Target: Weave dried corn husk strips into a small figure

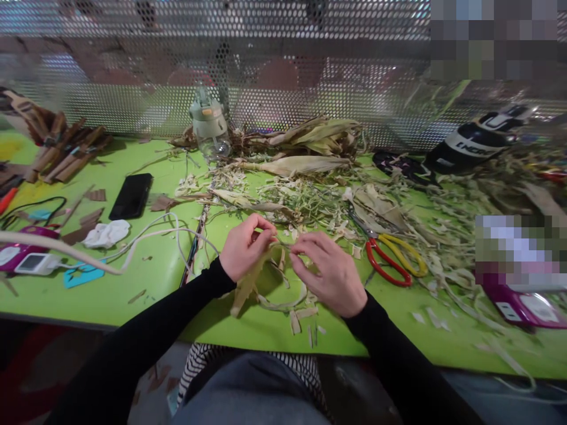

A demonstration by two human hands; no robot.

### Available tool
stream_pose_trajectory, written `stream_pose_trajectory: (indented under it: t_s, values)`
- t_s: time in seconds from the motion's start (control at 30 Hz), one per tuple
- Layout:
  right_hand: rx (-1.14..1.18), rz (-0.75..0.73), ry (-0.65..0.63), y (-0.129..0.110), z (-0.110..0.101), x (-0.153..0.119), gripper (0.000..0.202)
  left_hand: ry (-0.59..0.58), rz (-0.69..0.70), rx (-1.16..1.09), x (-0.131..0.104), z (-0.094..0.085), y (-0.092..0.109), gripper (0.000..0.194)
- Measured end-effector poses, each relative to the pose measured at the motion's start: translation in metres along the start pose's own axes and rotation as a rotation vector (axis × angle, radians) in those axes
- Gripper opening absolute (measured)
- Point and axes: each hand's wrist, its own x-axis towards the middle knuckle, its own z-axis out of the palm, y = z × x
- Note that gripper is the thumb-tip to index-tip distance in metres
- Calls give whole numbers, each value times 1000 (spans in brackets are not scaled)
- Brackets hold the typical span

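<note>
Over the front of the green table, my left hand (248,245) pinches a pale corn husk piece (248,280), whose wide end hangs below the fingers. Thumb and fingertips of my right hand (325,265) close on a thin end of husk, close to my left fingertips. A narrow strand stretches across the small gap between the hands. Below them a curled husk strip (283,306) rests on the tabletop among small scraps. To the right of my right hand lie scissors (390,260) with one red and one yellow handle, their blades partly over dry husk.
Husk shreds (310,200) and whole dry husks (310,165) cover the table's middle and back. A clear-based bottle (210,127) and a black bottle (476,141) stand before the perforated metal screen (274,77). Leftward lie a phone (132,196), white cables (153,227) and brown bundles (73,147).
</note>
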Motion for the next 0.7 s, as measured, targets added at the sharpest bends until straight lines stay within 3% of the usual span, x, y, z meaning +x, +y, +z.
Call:
stream_pose_trajectory:
  t_s: [0.13,0.3,0.47,0.57,0.6,0.7]
  values:
    - [-196,-46,-27,-2,7,-2,15,34,-94,-167,3,1,-5,19]
    - [81,159,-55,9,11,-2,17,21,-126,-282,5,4,-3,12]
    - [254,371,-5,15,11,0,17,-45,-254,-478,4,6,3,14]
    - [475,465,-144,15,10,2,54,7,-269,-534,6,7,2,14]
    - [518,472,-211,16,9,3,56,20,-267,-540,6,7,1,13]
    - [506,447,-345,24,4,3,37,9,-264,-547,7,7,-1,12]
